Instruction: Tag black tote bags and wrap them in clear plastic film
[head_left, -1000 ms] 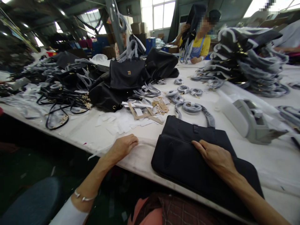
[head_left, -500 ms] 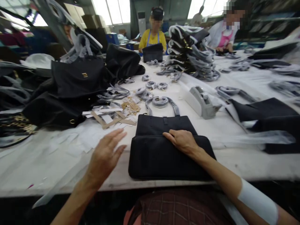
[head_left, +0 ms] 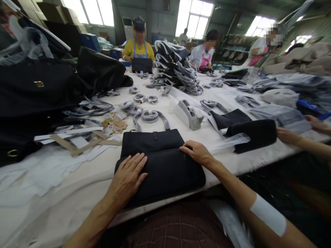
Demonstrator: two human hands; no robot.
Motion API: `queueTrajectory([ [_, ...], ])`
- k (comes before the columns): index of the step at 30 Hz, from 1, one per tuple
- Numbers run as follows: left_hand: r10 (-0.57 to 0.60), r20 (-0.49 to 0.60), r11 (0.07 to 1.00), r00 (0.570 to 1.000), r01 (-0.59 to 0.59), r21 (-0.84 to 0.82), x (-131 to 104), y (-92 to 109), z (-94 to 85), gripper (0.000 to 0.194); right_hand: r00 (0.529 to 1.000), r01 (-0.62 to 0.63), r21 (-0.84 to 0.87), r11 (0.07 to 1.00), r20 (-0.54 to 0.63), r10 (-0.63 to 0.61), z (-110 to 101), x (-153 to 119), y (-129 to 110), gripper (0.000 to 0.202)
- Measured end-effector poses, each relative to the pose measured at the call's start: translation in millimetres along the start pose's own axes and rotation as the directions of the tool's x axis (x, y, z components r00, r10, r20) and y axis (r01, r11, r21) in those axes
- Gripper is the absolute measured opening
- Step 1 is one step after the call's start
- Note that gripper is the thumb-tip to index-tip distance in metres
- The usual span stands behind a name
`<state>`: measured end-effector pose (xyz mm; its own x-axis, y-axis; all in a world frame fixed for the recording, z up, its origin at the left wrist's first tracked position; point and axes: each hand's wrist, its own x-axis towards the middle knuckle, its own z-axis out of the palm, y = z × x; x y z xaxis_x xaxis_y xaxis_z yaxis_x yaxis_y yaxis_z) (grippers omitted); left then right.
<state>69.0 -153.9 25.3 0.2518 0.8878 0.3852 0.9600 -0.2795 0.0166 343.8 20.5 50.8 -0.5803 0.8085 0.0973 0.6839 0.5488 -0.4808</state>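
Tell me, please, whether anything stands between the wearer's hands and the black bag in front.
Nothing visible does: the left hand lies on the black bag, and the right hand touches it farther right.

From my remote post I see windows blown white at 11, 1 and 2 o'clock, lighting the pale tabletop; the space below its edge at 4 is murky. Blur softens 9 o'clock; pixelation masks co-workers' heads.

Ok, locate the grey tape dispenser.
In the head view, the grey tape dispenser stands right of centre on the table, beyond the black bag and right hand.
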Motion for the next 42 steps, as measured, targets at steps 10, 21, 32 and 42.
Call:
queueTrajectory([
  [10,0.104,0.112,0.993,0.988,-0.11,0.049,-40.3,-27.2,-20.6,0.069,0.955,-0.042,0.192,0.98,-0.279,0.096,22.9,-15.7,15.2,0.034],
  [21,0.139,0.484,0.975,0.864,-0.205,0.086,-50.6,-49.8,-48.7,0.1,0.931,0.364,0.126,0.923,-0.045,-0.361,-3.0,-72.2,53.3,0.044],
  [32,0.221,0.482,0.967,0.848,-0.125,-0.223,-38.4,-68.4,-59.5,0.099,0.965,-0.256,0.46,0.85,0.061,0.257,-8.0,-72.8,58.8,0.041],
  [42,0.21,0.514,0.95,0.831,-0.049,-0.309,-39.6,-69.2,-53.6,0.097,0.974,-0.16,0.431,0.888,0.216,0.071,-29.0,-71.0,69.6,0.042],
])
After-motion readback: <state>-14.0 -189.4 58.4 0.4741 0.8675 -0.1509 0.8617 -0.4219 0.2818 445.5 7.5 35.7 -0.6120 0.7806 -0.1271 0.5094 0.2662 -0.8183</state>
